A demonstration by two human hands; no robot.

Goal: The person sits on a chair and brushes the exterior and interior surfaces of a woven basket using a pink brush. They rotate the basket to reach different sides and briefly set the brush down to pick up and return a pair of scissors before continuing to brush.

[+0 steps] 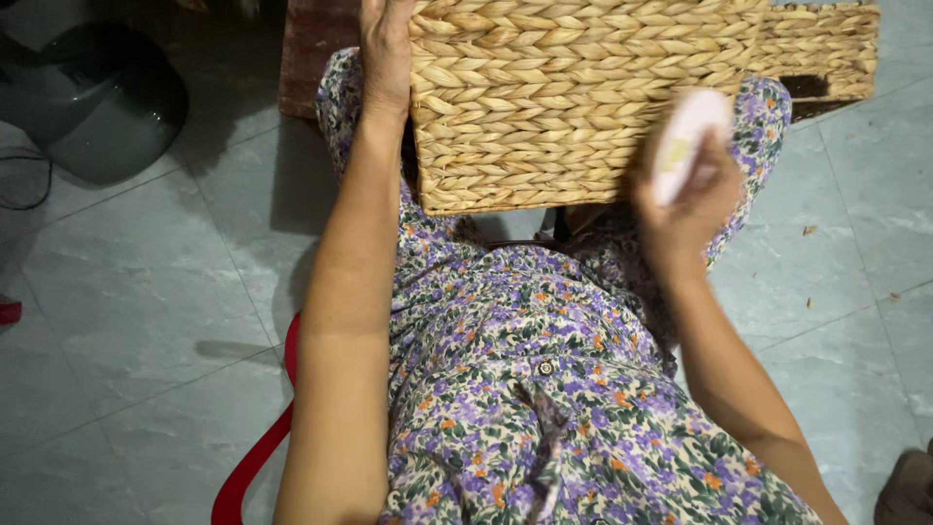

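Note:
A woven straw-coloured basket (573, 87) rests on my lap, its side wall facing me. My left hand (385, 53) grips the basket's left edge near the top of the view. My right hand (685, 199) is raised in front of the basket's right part and holds a small pale oval object (686, 136), blurred, pressed near or against the weave. I am seated, wearing a purple floral dress (544, 389).
A grey tiled floor (136, 321) surrounds me. A dark round appliance (97, 97) with a cable stands at the upper left. A red chair edge (255, 457) shows under my left arm. A reddish-brown block (313, 49) lies behind the basket.

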